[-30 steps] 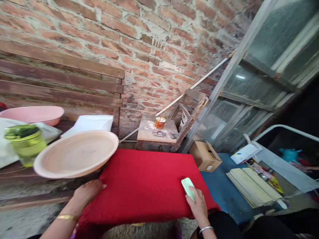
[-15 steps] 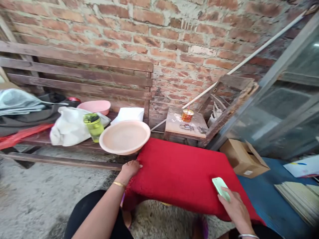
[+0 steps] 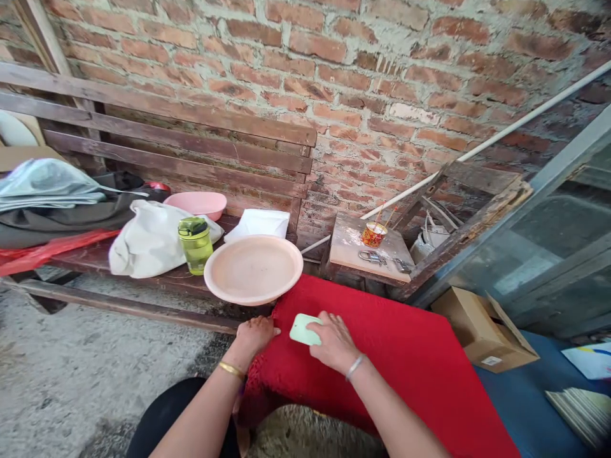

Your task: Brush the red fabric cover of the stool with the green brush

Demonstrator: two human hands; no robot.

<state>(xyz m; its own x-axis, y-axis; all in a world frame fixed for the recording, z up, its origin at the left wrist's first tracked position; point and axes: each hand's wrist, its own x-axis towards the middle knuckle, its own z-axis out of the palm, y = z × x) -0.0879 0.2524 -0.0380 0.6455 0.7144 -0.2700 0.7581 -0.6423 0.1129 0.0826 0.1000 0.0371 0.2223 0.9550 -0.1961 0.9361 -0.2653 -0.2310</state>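
Observation:
A red cloth (image 3: 382, 356) with a velvety look covers the low surface in front of me. At its left edge, my left hand (image 3: 256, 334) is closed on the cloth, with the thumb on top. My right hand (image 3: 333, 340) grips a flat pale green piece (image 3: 300, 329) with rounded corners and a small hole near one end. This piece lies against the cloth close to my left hand; its underside is hidden, so I cannot tell its kind. Just beyond both hands is a wide pale pink basin (image 3: 252, 270), beside the cloth's far left corner.
A wooden bench (image 3: 191, 168) holds a green bottle (image 3: 195, 248), a white bag (image 3: 146, 245) and a pink basin (image 3: 198, 205). A small stool (image 3: 346, 245) bears a patterned tin (image 3: 373, 235) and a padlock (image 3: 372, 257). At right sits a cardboard box (image 3: 477, 331).
My right hand has moved left across the red cloth with the pale green piece, from the right side to near my left hand. My left hand stays at the cloth's left edge.

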